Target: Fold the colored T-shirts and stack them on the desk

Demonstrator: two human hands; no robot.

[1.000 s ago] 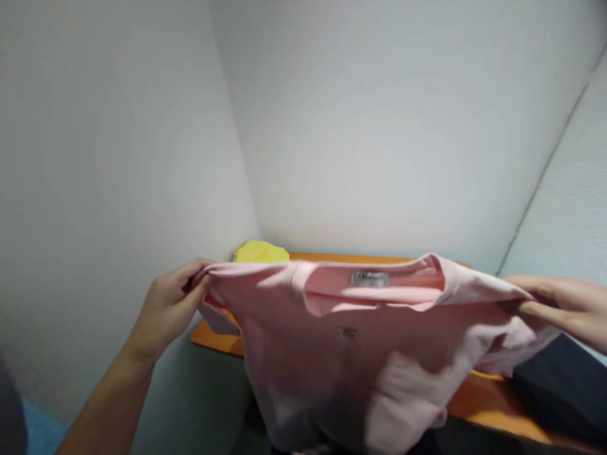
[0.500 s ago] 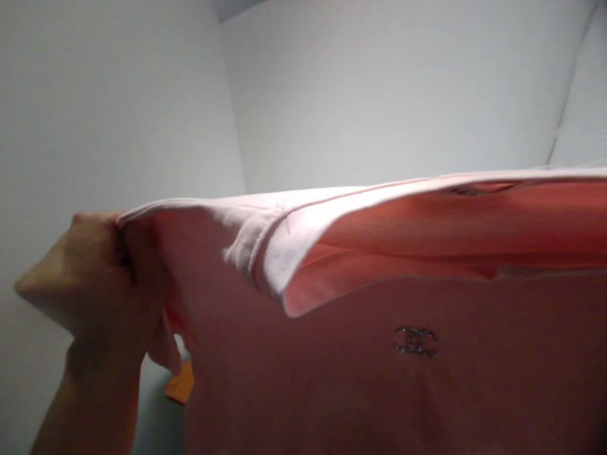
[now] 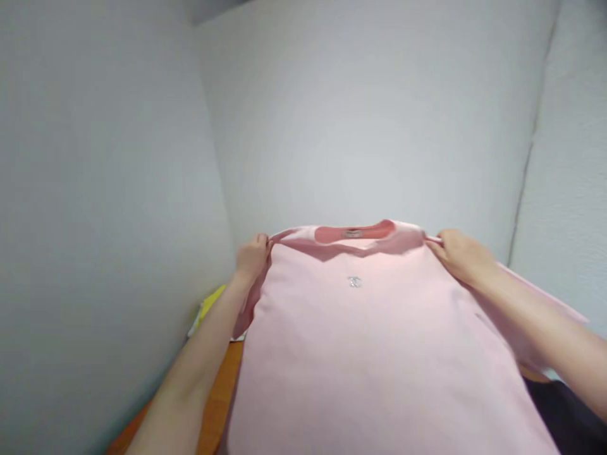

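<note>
A pink T-shirt (image 3: 370,354) with a small silver logo on its chest is stretched out flat in front of me, neck opening away from me. My left hand (image 3: 252,254) pinches its left shoulder and my right hand (image 3: 459,254) pinches its right shoulder. Both arms are reached forward, holding the shirt above an orange table (image 3: 219,398). The shirt hides most of the table.
A yellow cloth (image 3: 208,306) lies at the table's far left by the wall. A dark item (image 3: 564,414) shows at the lower right. Plain white walls close in on the left, ahead and on the right.
The shirt swung up close to the camera half a second ago; now it is thrown forward and spread flat, both hands extended away from me on its shoulders.
</note>
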